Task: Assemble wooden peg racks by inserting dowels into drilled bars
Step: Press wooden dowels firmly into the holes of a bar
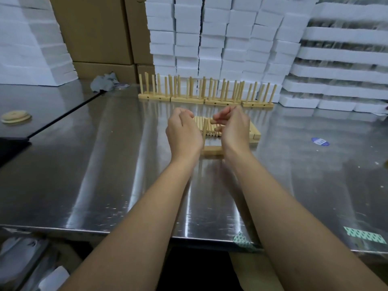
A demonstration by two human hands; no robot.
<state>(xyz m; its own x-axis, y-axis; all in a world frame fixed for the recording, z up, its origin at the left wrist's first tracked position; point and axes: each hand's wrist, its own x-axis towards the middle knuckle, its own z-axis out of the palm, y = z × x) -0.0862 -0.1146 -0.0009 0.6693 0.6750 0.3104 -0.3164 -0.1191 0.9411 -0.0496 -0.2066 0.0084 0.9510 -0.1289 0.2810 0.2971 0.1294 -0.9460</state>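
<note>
A short wooden bar (212,150) lies on the steel table (109,164) between my wrists. One dowel (204,131) stands upright at its left end. My left hand (182,134) hovers just left of that dowel with its fingers curled; nothing shows inside them. My right hand (234,128) is over a flat pile of loose dowels (210,128), fingers bent toward the upright dowel. Its palm side is hidden, so I cannot tell whether it holds anything. More bars (255,134) lie at the pile's right.
Several finished peg racks (205,91) stand in a row at the back of the table. Behind them rise stacks of white foam blocks (220,38) and cardboard boxes (94,30). A round wooden disc (15,117) lies far left and a blue sticker (320,141) at right.
</note>
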